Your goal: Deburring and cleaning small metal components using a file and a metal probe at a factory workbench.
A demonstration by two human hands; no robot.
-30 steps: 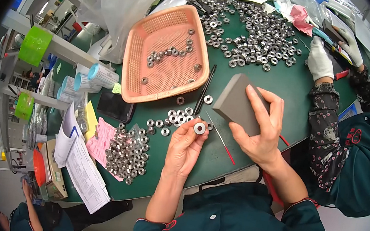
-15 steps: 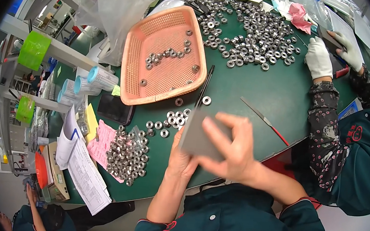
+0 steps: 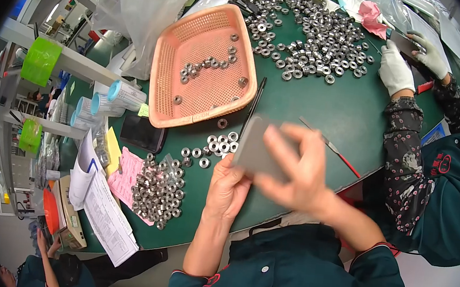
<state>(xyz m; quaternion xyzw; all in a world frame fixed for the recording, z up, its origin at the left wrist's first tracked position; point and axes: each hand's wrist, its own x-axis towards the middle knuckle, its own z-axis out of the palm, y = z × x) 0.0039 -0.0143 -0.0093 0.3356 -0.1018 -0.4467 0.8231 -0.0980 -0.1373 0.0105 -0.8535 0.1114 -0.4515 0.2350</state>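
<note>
A flat grey block (image 3: pixel 254 156), blurred by motion, is in my right hand (image 3: pixel 304 174). One finger lies stretched along its face, another runs near its far edge, and the thumb is at the near side. My left hand (image 3: pixel 226 191) is closed at the block's lower left edge, fingers and thumb bent together; what it holds is hidden. Just beyond the left fingertips lies a small cluster of metal rings (image 3: pixel 222 145). More rings form a heap (image 3: pixel 157 192) to the left, partly on a pink paper (image 3: pixel 126 174).
An orange plastic basket (image 3: pixel 161 73) with several rings stands beyond my hands. Behind it spreads a large ring pile (image 3: pixel 321 40). A red-handled file (image 3: pixel 334 148) lies to the right. At far right a co-worker's gloved hands (image 3: pixel 396 69) hold a dark block. A phone (image 3: pixel 143 133) lies left.
My right hand and the grey block have moved slightly away from me and to the right. More of my left hand's fingers now shows; its wrist has hardly moved.
</note>
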